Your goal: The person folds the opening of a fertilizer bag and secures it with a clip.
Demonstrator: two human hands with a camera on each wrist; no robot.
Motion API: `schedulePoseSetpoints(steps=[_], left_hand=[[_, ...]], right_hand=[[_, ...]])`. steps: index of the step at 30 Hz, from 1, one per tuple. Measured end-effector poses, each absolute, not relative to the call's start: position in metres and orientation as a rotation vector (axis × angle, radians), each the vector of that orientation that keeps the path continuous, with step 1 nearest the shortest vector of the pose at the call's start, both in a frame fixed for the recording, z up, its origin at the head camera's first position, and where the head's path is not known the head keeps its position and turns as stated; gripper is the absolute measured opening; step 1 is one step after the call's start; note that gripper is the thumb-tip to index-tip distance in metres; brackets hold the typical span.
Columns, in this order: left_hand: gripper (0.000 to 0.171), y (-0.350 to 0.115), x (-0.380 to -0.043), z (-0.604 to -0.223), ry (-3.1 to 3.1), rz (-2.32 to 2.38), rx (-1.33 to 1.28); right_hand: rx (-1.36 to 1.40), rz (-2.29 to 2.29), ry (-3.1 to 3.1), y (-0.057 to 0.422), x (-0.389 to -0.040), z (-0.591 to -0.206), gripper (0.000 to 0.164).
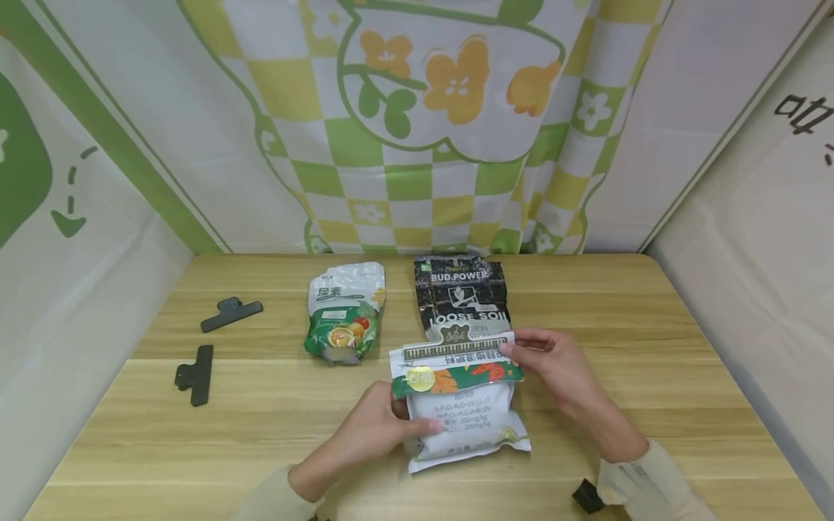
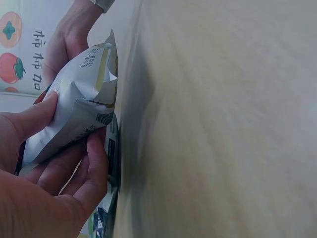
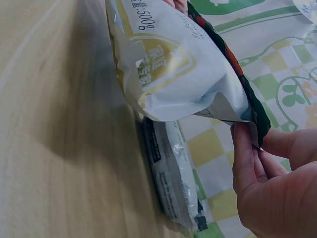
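Observation:
A white fertilizer bag (image 1: 462, 427), its top folded over into a green band, is held up between both hands. Across the folded top lies a dark clip (image 1: 456, 350) with a long ridged bar. My left hand (image 1: 371, 427) grips the bag's left side, thumb on the front; in the left wrist view its fingers (image 2: 96, 158) curl beneath. With thumb and fingertips, my right hand (image 1: 563, 369) pinches the right end of the fold. In the right wrist view the bag (image 3: 173, 64) tilts above the table. Behind it, a black LOOSE SOIL bag (image 1: 461, 293) is partly covered.
A white and green bag with fruit pictures (image 1: 344, 318) lies left of the black one. Two dark clips (image 1: 231, 312) rest on the table's (image 1: 274, 434) left side. A small black object (image 1: 588, 496) sits by the right sleeve. A patterned curtain (image 1: 417, 188) hangs behind.

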State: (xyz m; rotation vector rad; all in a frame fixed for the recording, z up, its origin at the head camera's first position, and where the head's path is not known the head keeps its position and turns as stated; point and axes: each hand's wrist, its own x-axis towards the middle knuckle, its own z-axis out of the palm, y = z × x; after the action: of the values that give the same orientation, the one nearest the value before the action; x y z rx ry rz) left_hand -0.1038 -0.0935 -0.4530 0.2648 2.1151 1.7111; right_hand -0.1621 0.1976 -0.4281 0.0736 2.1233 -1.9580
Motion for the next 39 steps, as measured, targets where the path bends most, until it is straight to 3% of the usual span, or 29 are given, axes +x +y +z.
schedulePoseSetpoints(steps=[6, 12, 15, 39], left_hand=[[0.04, -0.085, -0.111, -0.444, 2.086, 1.72, 0.253], [0.037, -0.076, -0.119, -0.437, 2.095, 1.731, 0.233], [0.035, -0.071, -0.124, -0.434, 2.1, 1.728, 0.216], [0.029, 0.002, -0.168, -0.423, 2.023, 1.825, 0.135]], right_hand=[[0.103, -2.028, 2.081, 0.205, -0.165, -0.42, 0.049], [0.088, -2.126, 2.004, 0.214, -0.168, -0.415, 0.018], [0.093, -2.166, 1.968, 0.219, -0.17, -0.413, 0.013], [0.228, -2.462, 1.793, 0.275, -0.185, -0.403, 0.024]])
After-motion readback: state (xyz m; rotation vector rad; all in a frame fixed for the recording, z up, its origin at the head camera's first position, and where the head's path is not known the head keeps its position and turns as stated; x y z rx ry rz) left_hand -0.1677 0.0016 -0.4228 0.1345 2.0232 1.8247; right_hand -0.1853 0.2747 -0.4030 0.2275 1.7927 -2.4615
